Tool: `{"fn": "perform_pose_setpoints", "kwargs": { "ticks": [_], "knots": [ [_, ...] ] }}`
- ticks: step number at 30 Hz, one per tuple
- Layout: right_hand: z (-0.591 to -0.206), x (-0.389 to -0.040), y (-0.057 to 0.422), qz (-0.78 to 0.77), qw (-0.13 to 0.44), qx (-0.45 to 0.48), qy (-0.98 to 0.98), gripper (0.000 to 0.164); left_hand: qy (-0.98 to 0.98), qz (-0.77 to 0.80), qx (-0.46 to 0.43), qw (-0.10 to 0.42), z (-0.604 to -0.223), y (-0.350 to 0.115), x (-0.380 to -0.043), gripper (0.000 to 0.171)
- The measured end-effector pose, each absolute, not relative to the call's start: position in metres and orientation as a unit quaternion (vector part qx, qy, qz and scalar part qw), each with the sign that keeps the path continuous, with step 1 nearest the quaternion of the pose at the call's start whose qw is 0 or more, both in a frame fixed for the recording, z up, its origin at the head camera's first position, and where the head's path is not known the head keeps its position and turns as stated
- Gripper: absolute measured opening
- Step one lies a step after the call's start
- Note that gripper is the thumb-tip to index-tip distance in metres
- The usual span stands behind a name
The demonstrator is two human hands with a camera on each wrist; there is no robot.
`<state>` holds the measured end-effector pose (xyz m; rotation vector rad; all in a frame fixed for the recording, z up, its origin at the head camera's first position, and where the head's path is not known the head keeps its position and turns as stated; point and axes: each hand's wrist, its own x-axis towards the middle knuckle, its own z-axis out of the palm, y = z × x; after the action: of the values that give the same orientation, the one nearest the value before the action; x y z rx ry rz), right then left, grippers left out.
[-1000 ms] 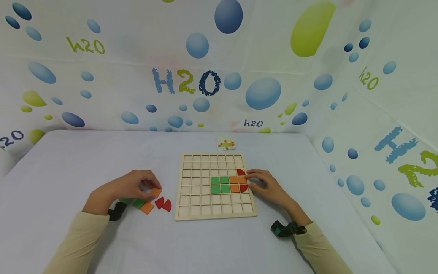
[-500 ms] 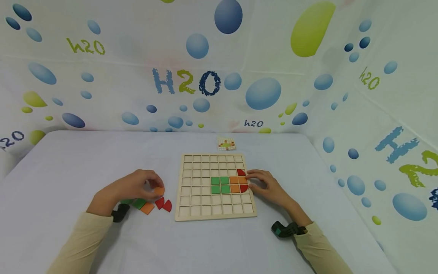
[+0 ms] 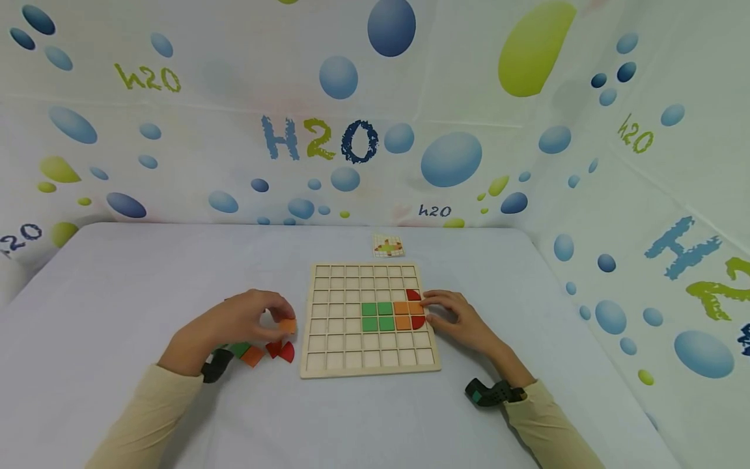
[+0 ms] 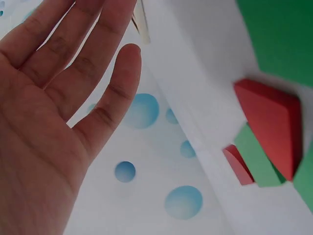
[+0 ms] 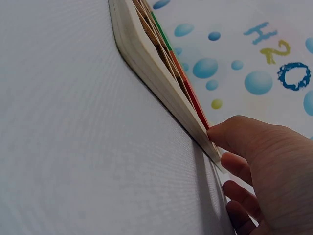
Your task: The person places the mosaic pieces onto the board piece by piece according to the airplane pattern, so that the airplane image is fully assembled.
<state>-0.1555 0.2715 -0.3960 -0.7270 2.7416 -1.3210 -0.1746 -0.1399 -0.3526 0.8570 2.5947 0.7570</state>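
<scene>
A placing step seems in hand: the left hand (image 3: pixel 249 317) pinches 1 orange tile (image 3: pixel 287 326) just beside the board (image 3: pixel 340 374), whose edge the loosely held right hand (image 3: pixel 459 320) touches, and next needs aligning over a bare square (image 3: pixel 353 324).

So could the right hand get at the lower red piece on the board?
Probably yes: the right hand touches the edge of the board beside the lower red piece, and nothing visible stands between.
</scene>
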Motion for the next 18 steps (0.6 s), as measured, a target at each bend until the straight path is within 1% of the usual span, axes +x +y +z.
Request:
{"fn": "perform_pose_setpoints", "kwargs": {
  "ticks": [3,11,18],
  "knots": [
    [-0.392,-0.154,0.270,-0.419,0.009,-0.234,0.877,0.029,0.903,0.263,0.305,0.152,-0.352,-0.135,-0.173,0.026],
    [-0.426,-0.169,0.282,-0.414,-0.002,-0.238,0.878,0.031,0.891,0.262,0.344,0.138,-0.354,-0.126,-0.170,0.020],
    [-0.429,-0.173,0.287,-0.421,0.003,-0.243,0.874,0.031,0.892,0.250,0.355,0.124,-0.354,-0.116,-0.168,0.017]
  ]
}}
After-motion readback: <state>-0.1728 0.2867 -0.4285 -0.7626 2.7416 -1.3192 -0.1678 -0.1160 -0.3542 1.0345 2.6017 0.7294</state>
